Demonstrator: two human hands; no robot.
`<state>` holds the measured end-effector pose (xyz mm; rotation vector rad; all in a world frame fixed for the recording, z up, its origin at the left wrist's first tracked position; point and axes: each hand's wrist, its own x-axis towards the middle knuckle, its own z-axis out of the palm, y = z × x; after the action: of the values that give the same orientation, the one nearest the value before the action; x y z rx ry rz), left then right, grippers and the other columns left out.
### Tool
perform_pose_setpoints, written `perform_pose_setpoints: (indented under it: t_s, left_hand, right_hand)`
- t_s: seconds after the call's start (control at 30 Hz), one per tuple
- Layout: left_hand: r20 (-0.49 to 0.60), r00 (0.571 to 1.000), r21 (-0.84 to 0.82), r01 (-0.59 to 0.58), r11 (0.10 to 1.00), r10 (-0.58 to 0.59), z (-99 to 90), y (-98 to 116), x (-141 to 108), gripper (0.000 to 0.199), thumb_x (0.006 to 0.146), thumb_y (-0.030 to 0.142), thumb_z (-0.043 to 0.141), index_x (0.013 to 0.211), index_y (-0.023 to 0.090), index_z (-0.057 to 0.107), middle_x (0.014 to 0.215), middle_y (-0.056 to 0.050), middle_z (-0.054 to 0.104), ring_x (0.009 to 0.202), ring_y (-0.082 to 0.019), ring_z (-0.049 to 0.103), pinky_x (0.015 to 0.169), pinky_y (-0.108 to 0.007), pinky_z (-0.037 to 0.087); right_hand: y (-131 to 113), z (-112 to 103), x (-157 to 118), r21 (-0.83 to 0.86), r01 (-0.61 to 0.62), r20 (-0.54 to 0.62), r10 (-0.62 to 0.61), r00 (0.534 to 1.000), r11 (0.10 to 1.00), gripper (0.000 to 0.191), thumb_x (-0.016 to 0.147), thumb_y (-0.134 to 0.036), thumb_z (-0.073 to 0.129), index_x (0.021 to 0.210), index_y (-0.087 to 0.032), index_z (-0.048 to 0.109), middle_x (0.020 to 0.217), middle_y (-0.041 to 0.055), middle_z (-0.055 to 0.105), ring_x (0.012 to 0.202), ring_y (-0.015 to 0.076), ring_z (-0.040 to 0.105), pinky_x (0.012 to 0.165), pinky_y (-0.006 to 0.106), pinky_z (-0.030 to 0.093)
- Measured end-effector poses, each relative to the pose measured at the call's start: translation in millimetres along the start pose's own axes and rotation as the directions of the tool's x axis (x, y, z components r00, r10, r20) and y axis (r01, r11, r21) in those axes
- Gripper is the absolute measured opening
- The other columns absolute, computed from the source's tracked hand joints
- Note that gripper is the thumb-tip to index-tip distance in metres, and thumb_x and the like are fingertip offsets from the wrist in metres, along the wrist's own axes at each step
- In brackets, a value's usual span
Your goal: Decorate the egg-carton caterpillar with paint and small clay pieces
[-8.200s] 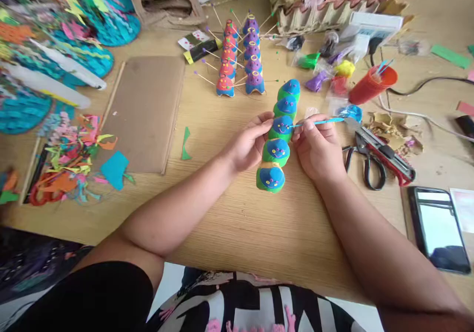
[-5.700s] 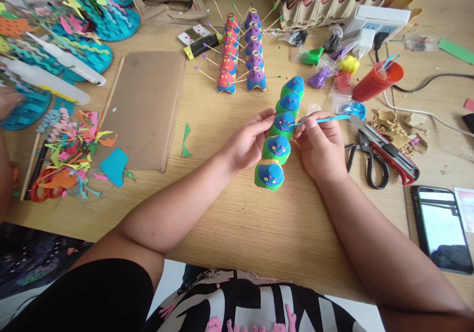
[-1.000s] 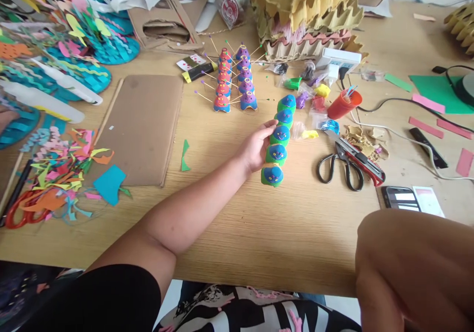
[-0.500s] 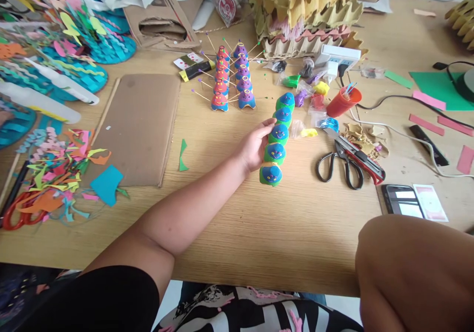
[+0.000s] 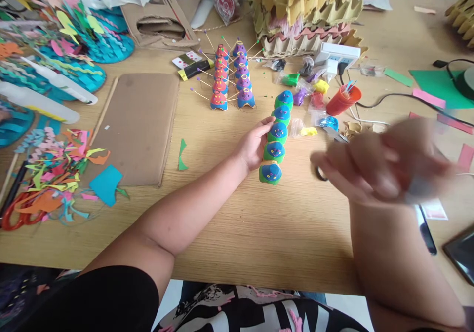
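Note:
My left hand point(image 5: 256, 144) is closed on the side of a blue-and-green egg-carton caterpillar point(image 5: 277, 132). Its row of several bumps carries small drawn or stuck-on faces, and it is held lengthwise above the table. My right hand point(image 5: 385, 162) is raised on the right, smeared by motion, with its fingers looking curled. A blurred grey patch shows at its edge; I cannot make out whether it holds anything. Beneath this hand, black-handled scissors point(image 5: 320, 173) are mostly hidden. Beyond the caterpillar stand a red-and-blue carton row point(image 5: 219, 81) and a purple-and-blue one point(image 5: 243, 78), both with stick feelers.
On the left lie a cardboard sheet point(image 5: 135, 129), paper scraps point(image 5: 55, 166) and glue bottles point(image 5: 39, 102). Egg trays point(image 5: 303, 6) are stacked at the back. Bagged clay point(image 5: 328, 122), an orange cup point(image 5: 343, 100) and a power strip point(image 5: 337, 53) with cables sit at right.
My right hand has come up into view over the right side, covering the cutter and most of the scissors. The left hand and caterpillar have hardly moved.

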<state>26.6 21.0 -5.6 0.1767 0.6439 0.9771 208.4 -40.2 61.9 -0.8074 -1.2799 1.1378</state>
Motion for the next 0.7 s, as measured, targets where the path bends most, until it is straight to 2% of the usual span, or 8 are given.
perform_pose_setpoints:
  t_s: [0.07, 0.13, 0.2, 0.37, 0.5, 0.7]
  left_hand:
    - [-0.002, 1.0, -0.007, -0.004, 1.0, 0.004, -0.3, 0.0, 0.1, 0.024, 0.1, 0.018, 0.057, 0.121, 0.024, 0.068, 0.07, 0.004, 0.07, 0.056, -0.012, 0.066, 0.057, -0.021, 0.047]
    - [-0.017, 1.0, -0.01, -0.002, 1.0, 0.002, -0.2, 0.0, 0.4, 0.026, 0.1, 0.019, 0.058, 0.124, 0.024, 0.068, 0.072, 0.004, 0.071, 0.057, -0.012, 0.067, 0.061, -0.022, 0.048]
    - [-0.032, 0.999, -0.003, 0.005, 1.0, -0.005, 0.4, 0.0, 0.7, 0.027, 0.1, 0.019, 0.059, 0.125, 0.024, 0.068, 0.074, 0.004, 0.072, 0.059, -0.012, 0.067, 0.064, -0.024, 0.05]
    - [-0.047, 0.999, -0.01, 0.004, 1.0, -0.004, 1.0, -0.5, 2.1, 0.027, 0.099, 0.024, 0.063, 0.125, 0.023, 0.068, 0.077, 0.003, 0.075, 0.062, -0.013, 0.07, 0.067, -0.024, 0.053]
    - [-0.014, 1.0, -0.01, 0.001, 1.0, -0.001, 0.7, -0.8, 1.7, 0.025, 0.099, 0.019, 0.06, 0.122, 0.024, 0.068, 0.075, 0.003, 0.075, 0.061, -0.013, 0.071, 0.065, -0.022, 0.055]
    - [-0.01, 0.999, -0.043, 0.033, 0.999, -0.033, 4.2, -0.2, -2.4, 0.023, 0.1, 0.023, 0.06, 0.121, 0.023, 0.069, 0.081, 0.001, 0.079, 0.068, -0.016, 0.077, 0.072, -0.026, 0.06]
  right_hand:
    - [19.4, 7.5, 13.4, 0.06, -0.018, -0.075, 0.022, 0.997, 0.998, 0.04, 0.08, -0.058, 0.084, 0.08, -0.029, 0.057, 0.07, -0.0033, 0.054, 0.065, 0.0135, 0.055, 0.065, 0.034, 0.054]
    - [42.4, 13.3, 18.3, 0.06, -0.027, -0.227, 0.04, 0.973, 0.998, 0.038, 0.077, -0.053, 0.088, 0.083, -0.029, 0.059, 0.073, -0.005, 0.056, 0.064, 0.0106, 0.054, 0.063, 0.028, 0.051]
    - [64.0, 16.1, 17.3, 0.056, -0.059, -0.298, 0.073, 0.952, 0.997, 0.04, 0.075, -0.053, 0.09, 0.084, -0.028, 0.06, 0.076, -0.0057, 0.059, 0.066, 0.0093, 0.056, 0.063, 0.025, 0.051]
    - [94.8, 15.6, 11.9, 0.019, -0.03, -0.29, 0.034, 0.956, 0.999, 0.036, 0.08, -0.054, 0.087, 0.086, -0.027, 0.062, 0.079, -0.0048, 0.063, 0.072, 0.0102, 0.06, 0.071, 0.027, 0.054]
    - [104.0, 13.7, 13.8, 0.015, -0.037, -0.271, 0.04, 0.962, 0.999, 0.035, 0.083, -0.054, 0.085, 0.087, -0.028, 0.063, 0.078, -0.0048, 0.062, 0.072, 0.0107, 0.061, 0.071, 0.027, 0.055]
    - [109.3, 13.3, 15.4, 0.024, -0.051, -0.249, 0.055, 0.967, 0.998, 0.037, 0.083, -0.058, 0.083, 0.088, -0.028, 0.062, 0.076, -0.0049, 0.061, 0.071, 0.0115, 0.062, 0.071, 0.029, 0.057]
